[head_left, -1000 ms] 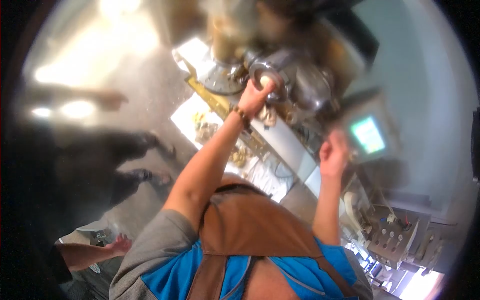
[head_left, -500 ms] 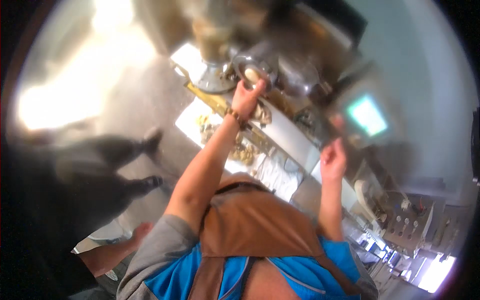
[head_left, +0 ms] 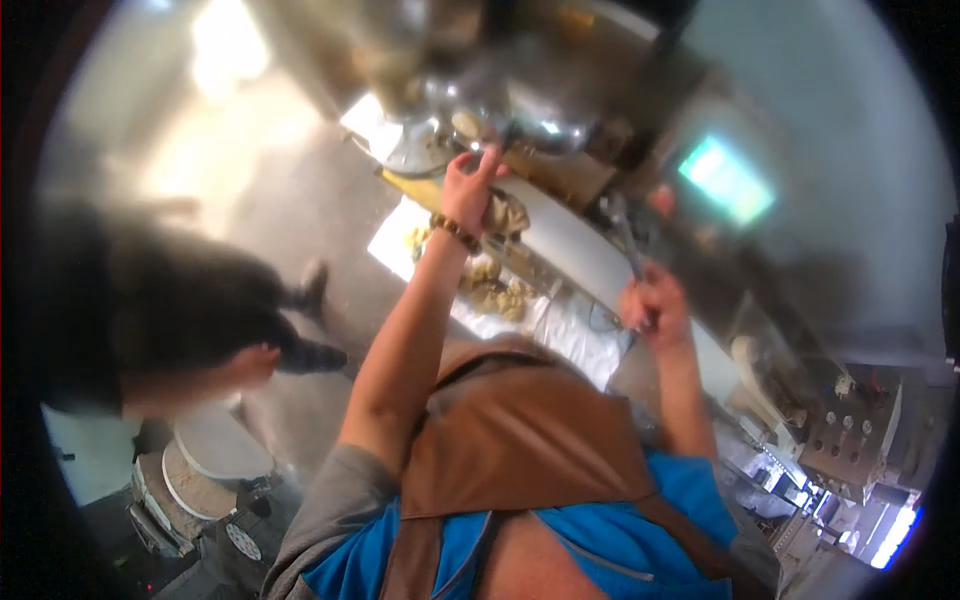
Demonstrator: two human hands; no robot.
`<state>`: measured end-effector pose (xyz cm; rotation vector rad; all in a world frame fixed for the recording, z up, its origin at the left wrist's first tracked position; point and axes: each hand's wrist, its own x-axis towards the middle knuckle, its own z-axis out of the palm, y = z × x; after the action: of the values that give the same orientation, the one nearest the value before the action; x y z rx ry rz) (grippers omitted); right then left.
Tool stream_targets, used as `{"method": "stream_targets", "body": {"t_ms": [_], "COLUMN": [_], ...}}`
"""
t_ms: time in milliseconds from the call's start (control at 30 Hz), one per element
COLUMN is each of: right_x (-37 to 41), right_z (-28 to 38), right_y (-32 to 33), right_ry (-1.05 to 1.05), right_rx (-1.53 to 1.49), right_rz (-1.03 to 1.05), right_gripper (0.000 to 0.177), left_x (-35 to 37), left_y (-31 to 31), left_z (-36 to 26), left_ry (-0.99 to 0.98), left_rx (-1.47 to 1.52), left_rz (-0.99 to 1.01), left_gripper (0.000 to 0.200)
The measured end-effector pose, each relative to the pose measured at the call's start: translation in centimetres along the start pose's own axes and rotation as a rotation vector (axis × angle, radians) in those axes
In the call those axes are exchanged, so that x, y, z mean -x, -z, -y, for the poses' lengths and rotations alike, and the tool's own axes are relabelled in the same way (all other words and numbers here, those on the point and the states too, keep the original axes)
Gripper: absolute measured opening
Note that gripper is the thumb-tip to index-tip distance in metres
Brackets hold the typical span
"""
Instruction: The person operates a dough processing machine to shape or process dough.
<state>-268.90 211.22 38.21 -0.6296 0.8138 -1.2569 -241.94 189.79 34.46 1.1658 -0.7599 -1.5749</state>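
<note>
My left hand [head_left: 470, 190], with a beaded bracelet at its wrist, is closed at the near edge of a shiny metal bowl [head_left: 490, 118]. A pale round item [head_left: 466, 125] shows in the bowl, blurred. Below this hand lies a crumpled beige bag or cloth [head_left: 507, 214]. My right hand [head_left: 655, 305] is closed around a long thin metal utensil [head_left: 630, 240], which points up and away from it; its far end is blurred.
A counter [head_left: 570, 250] runs diagonally past my hands. Pale food pieces [head_left: 495, 295] lie on a white sheet [head_left: 580, 340]. Another person's forearm and hand [head_left: 250, 368] show at left. A lit green screen [head_left: 728, 180] is at upper right, a panel with knobs [head_left: 850, 440] at lower right.
My left hand and the bowl sit slightly further left. My right hand has moved a little down and left and now shows the metal utensil. The other person's hand has moved up.
</note>
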Motion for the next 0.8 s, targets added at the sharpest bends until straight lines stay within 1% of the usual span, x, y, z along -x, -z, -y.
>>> {"method": "stream_targets", "body": {"t_ms": [33, 67, 133, 200, 267, 300, 333, 400, 433, 467, 533, 600, 667, 700, 733, 767, 800], "right_x": [-0.4, -0.7, -1.0, -1.4, -1.5, -1.6, -1.6, -1.4, -1.0, -0.6, 0.5, 1.1, 1.9, 2.5, 2.6, 1.8, 0.9], "right_z": [1.1, 1.6, 2.4, 2.6, 2.1, 1.0, -0.1, -2.4, -3.9, -4.9, -6.2, -6.1, -5.8, -5.0, -3.5, -1.7, -0.4], "right_y": [-0.7, -0.7, -0.3, -0.4, -0.3, 1.0, 2.3, 4.9, 6.1, 7.0, 8.0, 8.0, 7.1, 6.2, 5.2, 4.7, 4.9], "right_ry": [-0.042, -0.044, -0.032, -0.029, -0.039, -0.073, -0.08, -0.127, -0.146, -0.156, -0.215, -0.235, 0.005, 0.007, 0.042, 0.088, 0.098], "right_rx": [0.057, 0.05, 0.266, 0.254, 0.672, 0.633, 0.626, 0.754, 0.765, 0.758, 0.709, 0.674, 0.692, 0.689, 0.782, 0.88, 0.887], "right_rz": [-0.035, -0.02, -0.072, -0.035, -0.162, -0.199, -0.194, -0.262, -0.333, -0.329, -0.377, -0.376, -0.408, -0.432, -0.452, -0.464, -0.476], "right_gripper": [0.023, 0.023, 0.023, 0.027, 0.033, 0.034, 0.034, 0.031, 0.029, 0.029, 0.029, 0.026, 0.023, 0.023, 0.022, 0.021, 0.021], "left_x": [0.9, 1.1, 1.5, 4.1, 4.9, 5.8, 7.0, 8.5, 9.2, 10.4, 14.1, 14.1, 15.2, 16.2, 17.1, 17.2, 17.5], "left_y": [-0.2, 0.2, 1.3, 1.5, 3.0, 3.2, 3.3, 4.3, 5.0, 5.3, 4.3, 8.4, 11.6, 12.2, 12.8, 13.4, 14.2], "left_z": [-0.1, 0.4, 1.8, 1.5, 3.2, 3.5, 4.2, 6.0, 7.0, 7.5, 6.0, 10.5, 12.3, 11.8, 11.2, 10.6, 10.1], "left_ry": [0.013, 0.003, -0.018, 0.012, 0.003, 0.031, 0.08, 0.149, 0.166, 0.208, 0.258, 0.224, 0.111, 0.168, 0.223, 0.217, 0.22], "left_rx": [0.053, 0.047, -0.039, -0.037, -0.067, -0.03, 0.041, -0.02, -0.061, -0.187, -0.143, -0.195, -0.345, -0.281, -0.211, -0.205, -0.275], "left_rz": [0.001, -0.01, 0.008, -0.014, -0.023, -0.038, -0.078, -0.115, -0.077, -0.125, -0.185, -0.135, -0.128, -0.146, -0.167, -0.148, -0.197], "left_gripper": [0.076, 0.076, 0.073, 0.063, 0.059, 0.056, 0.054, 0.052, 0.049, 0.047, 0.043, 0.039, 0.037, 0.037, 0.037, 0.037, 0.037]}}
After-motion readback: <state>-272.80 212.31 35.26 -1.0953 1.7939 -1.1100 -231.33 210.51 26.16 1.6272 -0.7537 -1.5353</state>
